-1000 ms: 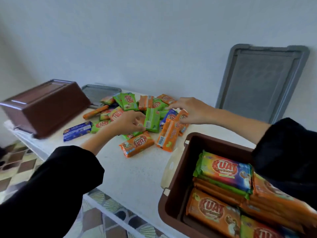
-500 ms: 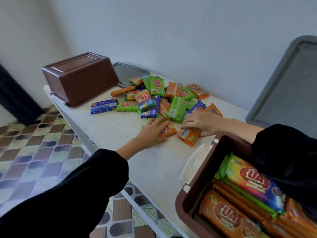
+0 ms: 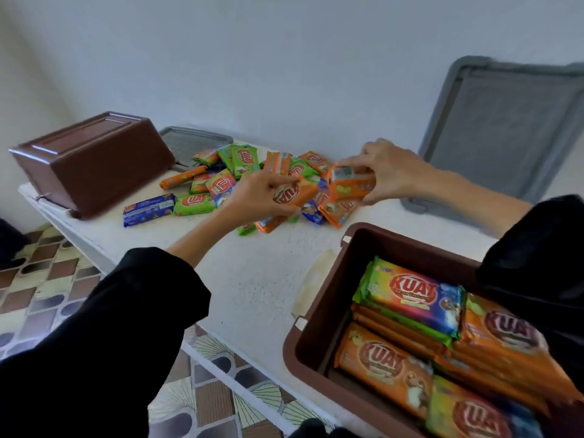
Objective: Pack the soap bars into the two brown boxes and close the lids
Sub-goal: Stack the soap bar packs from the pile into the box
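A pile of wrapped soap bars (image 3: pixel 243 175), orange, green and blue, lies on the white table (image 3: pixel 252 279). My left hand (image 3: pixel 259 197) grips an orange soap bar (image 3: pixel 295 192) just above the pile. My right hand (image 3: pixel 388 172) holds another orange soap bar (image 3: pixel 350 183), lifted off the table. An open brown box (image 3: pixel 319 324) at the near right is partly filled with soap bars. A second brown box (image 3: pixel 91 162) lies overturned at the far left.
A grey lid (image 3: pixel 505 128) leans against the wall at the right. Another grey lid (image 3: pixel 192 143) lies flat behind the overturned box. A lone blue bar (image 3: pixel 148 208) lies left of the pile. Patterned floor tiles (image 3: pixel 41 289) show past the table's front edge.
Both hands were pressed flat on bars on the table; now each has closed on an orange bar and lifted it above the pile.
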The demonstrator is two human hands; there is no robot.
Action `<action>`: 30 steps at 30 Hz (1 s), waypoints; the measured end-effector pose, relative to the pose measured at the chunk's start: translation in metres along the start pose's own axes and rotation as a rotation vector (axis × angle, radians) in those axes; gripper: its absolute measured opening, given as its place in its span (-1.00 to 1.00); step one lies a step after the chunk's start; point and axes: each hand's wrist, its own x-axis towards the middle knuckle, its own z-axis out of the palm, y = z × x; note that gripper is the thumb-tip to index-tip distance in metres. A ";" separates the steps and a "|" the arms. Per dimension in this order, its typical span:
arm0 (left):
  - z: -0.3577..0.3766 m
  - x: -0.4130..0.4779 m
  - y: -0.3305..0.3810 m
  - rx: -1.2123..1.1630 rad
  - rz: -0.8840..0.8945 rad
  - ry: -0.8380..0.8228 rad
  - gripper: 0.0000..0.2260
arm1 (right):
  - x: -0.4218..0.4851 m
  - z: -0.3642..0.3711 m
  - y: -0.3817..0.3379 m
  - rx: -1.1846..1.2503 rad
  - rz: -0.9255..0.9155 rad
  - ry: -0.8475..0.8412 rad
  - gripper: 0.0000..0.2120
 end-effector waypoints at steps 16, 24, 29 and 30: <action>0.047 -0.074 0.142 0.121 0.877 -0.593 -0.44 | -0.259 -0.033 -0.068 -0.017 0.371 -0.442 -0.15; 0.096 -0.087 0.142 0.493 1.027 -0.579 -0.37 | -0.270 0.022 -0.092 -0.124 0.384 -0.465 -0.28; 0.109 -0.096 0.144 0.717 1.017 -0.697 -0.35 | -0.266 0.032 -0.094 -0.152 0.325 -0.514 -0.32; 0.110 -0.097 0.145 0.727 1.035 -0.693 -0.35 | -0.266 0.032 -0.094 -0.157 0.317 -0.528 -0.31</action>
